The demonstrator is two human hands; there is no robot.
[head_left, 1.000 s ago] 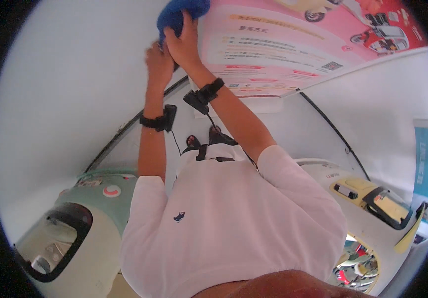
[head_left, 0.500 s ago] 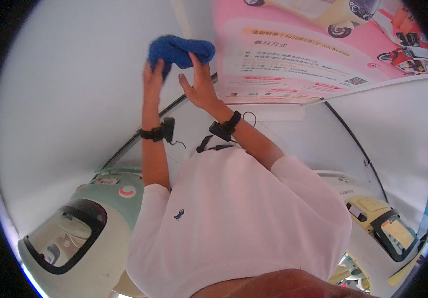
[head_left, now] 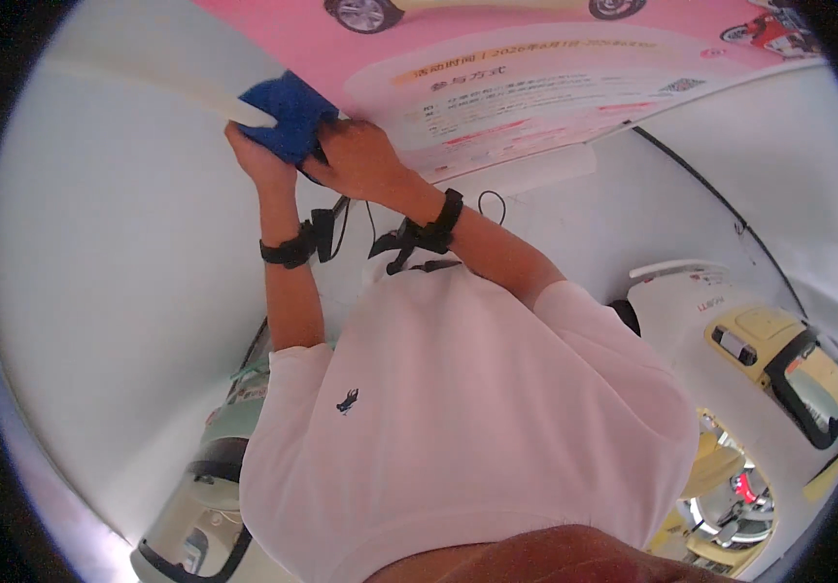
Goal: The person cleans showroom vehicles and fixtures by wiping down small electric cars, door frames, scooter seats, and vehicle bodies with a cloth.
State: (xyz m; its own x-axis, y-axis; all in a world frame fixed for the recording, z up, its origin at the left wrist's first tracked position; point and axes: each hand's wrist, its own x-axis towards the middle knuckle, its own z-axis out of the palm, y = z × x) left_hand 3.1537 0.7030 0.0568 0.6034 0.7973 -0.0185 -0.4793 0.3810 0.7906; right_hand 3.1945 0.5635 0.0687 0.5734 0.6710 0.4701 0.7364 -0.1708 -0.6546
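A blue cloth [head_left: 288, 109] is bunched between my two hands at the upper left, wrapped against the end of a pale strip [head_left: 258, 115] beside a pink poster [head_left: 496, 92]. My left hand [head_left: 265, 163] grips the cloth from the left and below, its fingers partly hidden behind it. From the right, my right hand [head_left: 365, 160] closes on the cloth's edge with bent fingers. Both wrists carry black straps with small dark devices.
The white wall [head_left: 118, 243] curves round on the left. A cream-and-yellow small vehicle [head_left: 720, 340] stands at the right, and another pale green and cream one [head_left: 195, 496] at the lower left. A dark cable [head_left: 696, 180] runs along the right wall.
Both hands have shifted left in the picture with the cloth, which now meets the pale strip. My right hand, its thumb spread before, has closed on the cloth. The view has turned slightly.
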